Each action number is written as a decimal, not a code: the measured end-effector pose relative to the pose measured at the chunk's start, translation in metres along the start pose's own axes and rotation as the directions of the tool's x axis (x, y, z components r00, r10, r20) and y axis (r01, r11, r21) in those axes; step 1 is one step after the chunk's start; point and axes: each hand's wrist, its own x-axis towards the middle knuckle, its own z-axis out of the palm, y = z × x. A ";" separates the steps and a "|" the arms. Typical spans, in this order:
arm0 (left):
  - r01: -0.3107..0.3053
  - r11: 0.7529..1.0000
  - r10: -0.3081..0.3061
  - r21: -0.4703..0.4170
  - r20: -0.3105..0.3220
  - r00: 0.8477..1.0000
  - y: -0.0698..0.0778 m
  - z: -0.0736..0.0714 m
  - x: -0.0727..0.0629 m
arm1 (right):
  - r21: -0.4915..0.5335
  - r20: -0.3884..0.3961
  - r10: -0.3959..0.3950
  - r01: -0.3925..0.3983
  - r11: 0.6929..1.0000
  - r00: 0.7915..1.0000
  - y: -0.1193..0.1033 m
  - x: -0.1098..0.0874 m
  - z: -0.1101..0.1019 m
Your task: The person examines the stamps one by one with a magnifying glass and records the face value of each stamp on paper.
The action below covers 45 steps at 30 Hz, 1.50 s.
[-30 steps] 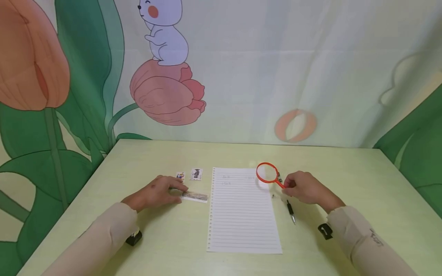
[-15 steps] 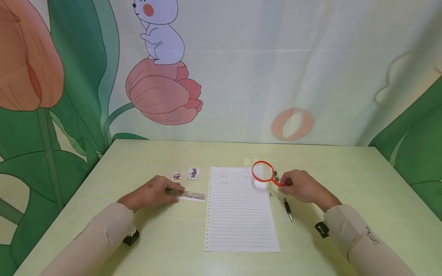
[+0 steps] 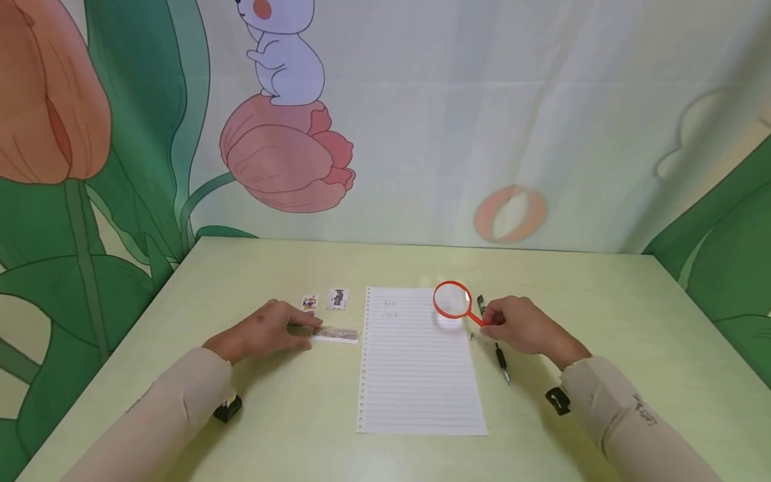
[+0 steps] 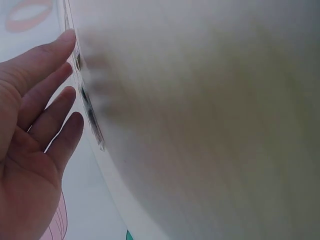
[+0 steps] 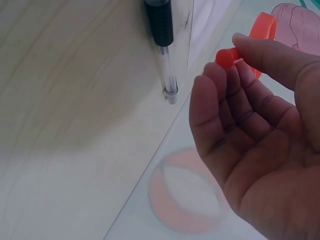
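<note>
In the head view, my left hand (image 3: pixel 271 328) lies with its thumb and fingertips at the left end of a long narrow picture stamp (image 3: pixel 337 334). Its fingers are loosely extended in the left wrist view. Two small stamps (image 3: pixel 310 302) lie just beyond. My right hand (image 3: pixel 523 325) pinches the handle of a red magnifying glass (image 3: pixel 472 317) between thumb and fingers, and its ring is above the upper right of a lined sheet (image 3: pixel 421 375). Faint handwriting shows at the sheet's top. In the right wrist view, the red handle end (image 5: pixel 226 58) pokes out between thumb and fingertips.
A pen (image 3: pixel 502 363) with a black grip lies right of the sheet, beneath the right hand. Small black objects (image 3: pixel 227 408) show beside both sleeves. Behind the pale table (image 3: pixel 289 428) hangs a curtain (image 3: pixel 409 134) with printed flowers and an animal.
My right hand has brought the magnifying glass slightly left, further over the sheet. The left hand stays at the long stamp. The whole head view has shifted a little.
</note>
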 end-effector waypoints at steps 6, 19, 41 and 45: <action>-0.011 1.000 0.010 0.028 0.020 1.000 0.000 -0.002 0.002 | 0.019 0.009 0.009 -0.009 1.000 1.000 -0.005 0.004 0.001; 0.025 0.999 -0.024 -0.029 0.016 1.000 -0.005 -0.003 0.005 | 0.020 0.010 -0.045 0.045 0.999 0.999 -0.017 0.008 0.004; 0.036 0.997 -0.036 -0.071 -0.005 0.999 -0.008 0.000 0.004 | 0.015 0.007 -0.154 0.154 0.988 0.988 -0.044 0.021 0.018; 0.047 0.994 -0.048 -0.094 -0.006 0.999 -0.009 0.000 0.004 | 0.013 0.019 -0.161 0.161 0.987 0.987 -0.050 0.023 0.022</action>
